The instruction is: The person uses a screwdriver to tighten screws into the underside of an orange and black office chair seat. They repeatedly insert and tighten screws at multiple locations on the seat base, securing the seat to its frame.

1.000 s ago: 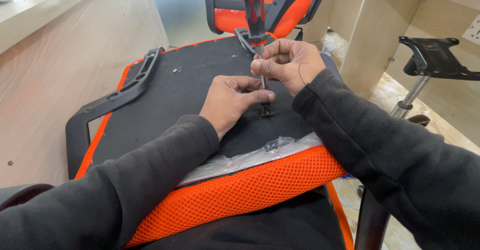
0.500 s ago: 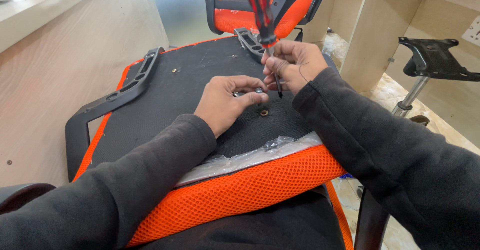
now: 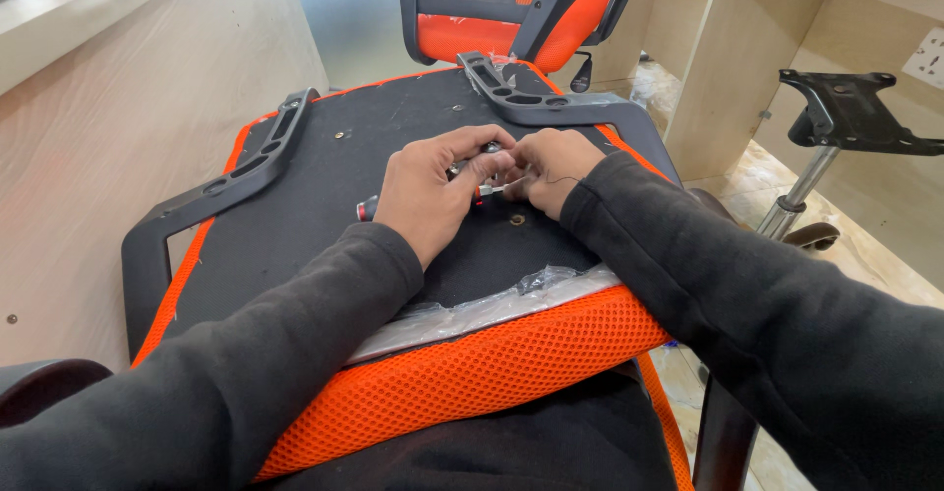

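Both hands have come down low since a moment ago. Back then the right hand held the screwdriver standing up tall over the seat; now the tool lies flat and the hands meet just above the black bottom of the upside-down chair seat [image 3: 295, 245].

Left hand [image 3: 433, 191] is curled around the screwdriver [image 3: 366, 207], whose red and black end sticks out by the wrist. Its fingers are pressed together around the handle. Right hand [image 3: 549, 170] is closed too, and its fingertips pinch something small at the shiny metal tip [image 3: 492, 189]. It is too small to tell if it is a screw or a bit.

Just below the hands there is a bolt hole with a small ring [image 3: 517, 220] in the seat bottom. Black armrest brackets sit on the left side [image 3: 246, 167] and the far side [image 3: 521, 98] of the seat. Clear plastic wrap [image 3: 492, 304] lies along the near edge, over the orange mesh cushion [image 3: 472, 373].

Beyond the seat stands another orange chair [image 3: 492, 9]. To the right of the seat is a black chair base plate on a silver pole [image 3: 846, 108].

It looks like the step now is getting the tip of the tool ready. Next, the tool would need to stand up straight again with its tip right over the bolt hole, held steady so nothing small drops.
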